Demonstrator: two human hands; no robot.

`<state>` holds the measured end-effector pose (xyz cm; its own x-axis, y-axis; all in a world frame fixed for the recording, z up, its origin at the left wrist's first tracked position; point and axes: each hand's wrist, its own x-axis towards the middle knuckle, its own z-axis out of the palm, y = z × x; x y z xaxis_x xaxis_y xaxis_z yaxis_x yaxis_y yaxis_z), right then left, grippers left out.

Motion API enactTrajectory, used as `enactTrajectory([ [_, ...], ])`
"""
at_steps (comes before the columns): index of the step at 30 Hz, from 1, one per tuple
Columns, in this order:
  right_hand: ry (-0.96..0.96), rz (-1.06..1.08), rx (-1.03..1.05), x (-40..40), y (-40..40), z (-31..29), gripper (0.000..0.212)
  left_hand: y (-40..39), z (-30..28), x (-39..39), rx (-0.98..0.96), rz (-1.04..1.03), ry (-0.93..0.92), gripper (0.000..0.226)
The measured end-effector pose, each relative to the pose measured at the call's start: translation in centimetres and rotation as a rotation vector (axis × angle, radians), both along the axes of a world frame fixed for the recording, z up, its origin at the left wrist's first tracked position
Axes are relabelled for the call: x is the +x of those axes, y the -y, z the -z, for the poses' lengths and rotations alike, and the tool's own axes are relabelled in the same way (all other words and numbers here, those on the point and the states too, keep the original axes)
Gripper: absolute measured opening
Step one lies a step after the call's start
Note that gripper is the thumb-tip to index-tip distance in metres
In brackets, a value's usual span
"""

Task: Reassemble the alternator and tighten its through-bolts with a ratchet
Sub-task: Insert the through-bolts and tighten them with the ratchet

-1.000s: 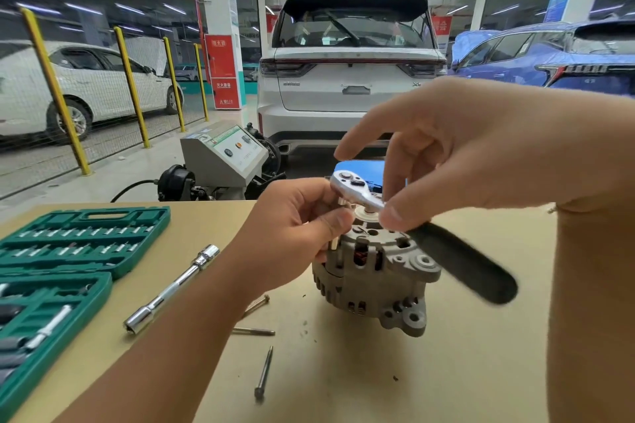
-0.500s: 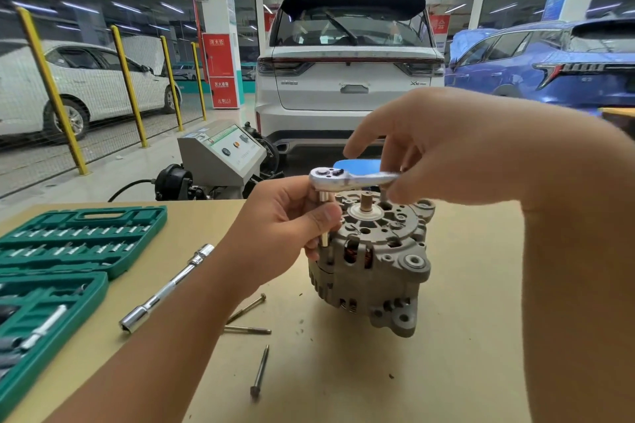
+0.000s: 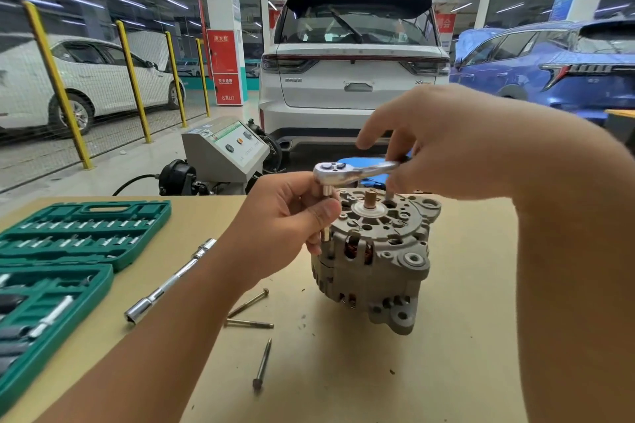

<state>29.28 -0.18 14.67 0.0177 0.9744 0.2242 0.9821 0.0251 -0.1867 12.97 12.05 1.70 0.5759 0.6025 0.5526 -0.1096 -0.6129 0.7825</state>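
Seemingly, one through-bolt was being driven: the socket extension (image 3: 325, 213) was pinched by the left hand (image 3: 285, 220), the ratchet (image 3: 354, 171) held by the right hand (image 3: 457, 144) above the alternator (image 3: 374, 257), while three bolts (image 3: 249, 323) lay below the left fingers on the counter (image 3: 464, 336).

Socket case (image 3: 68, 251) lies left of the alternator (image 3: 374, 261), three bolts (image 3: 263, 364) between, seemingly loose.

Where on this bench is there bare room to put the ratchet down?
Bare tan tabletop lies right of the grey cast alternator, and near the front edge beyond the three loose long bolts. The left is crowded: green socket case, chrome extension bar.
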Motion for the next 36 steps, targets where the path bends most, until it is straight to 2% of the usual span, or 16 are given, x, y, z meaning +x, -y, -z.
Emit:
enactTrajectory([
  [2, 0.039, 0.01, -0.02, -0.4, 0.2, 0.0, 0.055, 0.2, 0.1, 0.3, -0.037, -0.015, 0.027, 0.005],
  [4, 0.035, -0.074, -0.07, -0.6, 0.7, -0.1, 0.056, 0.4, 0.3, 0.7, -0.05, -0.04, 0.057, 0.012],
  [7, -0.096, -0.206, -0.125, -0.6, 1.3, -0.3, 0.056, 0.2, 0.4, 0.7, -0.033, -0.044, 0.051, 0.016],
  [9, -0.096, -0.156, -0.086, -0.2, 0.8, -0.3, 0.053, 0.0, 0.3, 0.5, -0.039, -0.008, 0.042, 0.011],
  [13, 0.044, 0.035, 0.046, -0.1, -0.6, 0.2, 0.05, -0.1, 0.2, 0.3, -0.031, 0.035, 0.029, 0.011],
  [16, 0.047, -0.047, -0.002, -0.3, -0.3, 0.2, 0.046, -0.1, 0.4, 0.5, -0.013, 0.022, 0.055, 0.009],
  [20, -0.117, -0.231, -0.153, -0.4, 1.1, -0.4, 0.051, 0.0, 0.1, 0.3, 0.04, 0.053, 0.017, 0.009],
  [23, -0.076, -0.097, -0.033, 0.0, 0.2, -0.2, 0.058, -0.3, 0.0, 0.0, 0.018, 0.058, 0.013, 0.009],
  [26, 0.009, 0.015, -0.004, -0.5, -0.2, 0.1, 0.056, -0.1, 0.4, 0.4, 0.02, 0.023, 0.037, 0.01],
  [28, 0.019, -0.021, -0.031, -0.7, 0.3, 0.0, 0.053, 0.2, 0.7, 0.9, 0.012, -0.029, 0.079, 0.01],
  [32, -0.1, -0.206, -0.095, -0.6, 1.5, -0.4, 0.055, 0.1, 0.7, 0.9, 0.042, -0.038, 0.075, 0.012],
  [36, -0.077, -0.085, -0.022, 0.5, 0.5, -0.2, 0.059, -0.2, 0.4, 0.2, 0.008, 0.014, 0.042, 0.01],
])
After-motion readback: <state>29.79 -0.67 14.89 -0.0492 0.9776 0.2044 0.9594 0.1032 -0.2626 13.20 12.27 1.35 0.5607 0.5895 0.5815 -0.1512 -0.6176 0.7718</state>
